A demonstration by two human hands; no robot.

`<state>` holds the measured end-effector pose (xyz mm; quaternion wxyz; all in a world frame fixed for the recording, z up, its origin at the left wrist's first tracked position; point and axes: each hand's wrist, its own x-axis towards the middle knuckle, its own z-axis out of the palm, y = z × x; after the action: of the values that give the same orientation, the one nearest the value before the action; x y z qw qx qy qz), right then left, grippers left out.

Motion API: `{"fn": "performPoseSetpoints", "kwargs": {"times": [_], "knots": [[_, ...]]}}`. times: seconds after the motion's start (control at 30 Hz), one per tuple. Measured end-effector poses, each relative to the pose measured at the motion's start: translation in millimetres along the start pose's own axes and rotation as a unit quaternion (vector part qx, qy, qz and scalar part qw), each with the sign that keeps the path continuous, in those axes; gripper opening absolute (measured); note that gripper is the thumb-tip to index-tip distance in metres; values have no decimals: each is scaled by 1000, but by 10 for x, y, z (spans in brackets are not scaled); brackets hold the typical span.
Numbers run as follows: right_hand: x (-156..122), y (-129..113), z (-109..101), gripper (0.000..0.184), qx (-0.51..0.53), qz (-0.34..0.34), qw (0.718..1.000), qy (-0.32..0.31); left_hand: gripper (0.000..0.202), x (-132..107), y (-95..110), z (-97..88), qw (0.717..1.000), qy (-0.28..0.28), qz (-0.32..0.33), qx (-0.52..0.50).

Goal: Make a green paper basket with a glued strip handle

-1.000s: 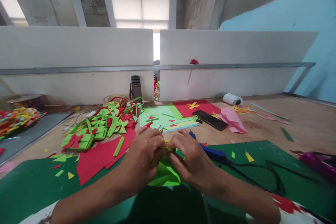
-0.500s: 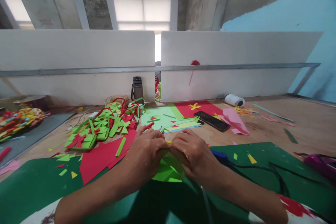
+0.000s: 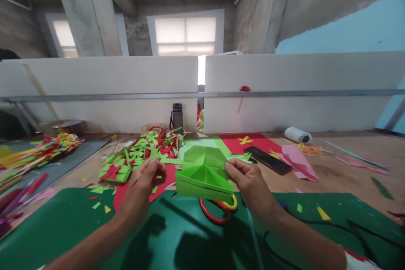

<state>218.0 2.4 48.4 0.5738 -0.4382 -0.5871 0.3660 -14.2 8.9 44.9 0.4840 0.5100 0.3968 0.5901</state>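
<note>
In front of me hangs a bright green folded paper (image 3: 205, 183), opened like a shallow pocket with a raised back flap and creases inside. Its right edge is pinched between the thumb and fingers of my right hand (image 3: 248, 175). To its left, my left hand (image 3: 144, 183) is apart from it, the fingers curled together. A narrow green paper strip (image 3: 172, 161) shows by those fingertips; whether they grip it is unclear. Below the folded paper, scissors with red and yellow handles (image 3: 218, 217) lie on the green mat (image 3: 95, 228), their blades hidden.
Behind my left hand are red paper (image 3: 164, 177) and a pile of green and red paper pieces (image 3: 142, 147). A dark bottle (image 3: 177, 116) stands near the white partition (image 3: 126, 76). A phone (image 3: 268, 160), pink paper (image 3: 299, 162) and a white roll (image 3: 297, 134) lie at right.
My hands have moved apart. The left has let go of the green folded paper, which now hangs opened from my right hand. The scissors have come into sight, and the view has shifted.
</note>
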Motion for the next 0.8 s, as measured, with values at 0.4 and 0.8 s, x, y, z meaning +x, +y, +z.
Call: {"fn": "performPoseSetpoints", "kwargs": {"times": [0.4, 0.8], "knots": [[-169, 128, 169, 29, 128, 103, 985, 46, 53, -122, -272, 167, 904, -267, -169, -289], [-266, 250, 199, 26, 177, 194, 964, -50, 33, 26, -219, 144, 922, -75, -268, -270]]}}
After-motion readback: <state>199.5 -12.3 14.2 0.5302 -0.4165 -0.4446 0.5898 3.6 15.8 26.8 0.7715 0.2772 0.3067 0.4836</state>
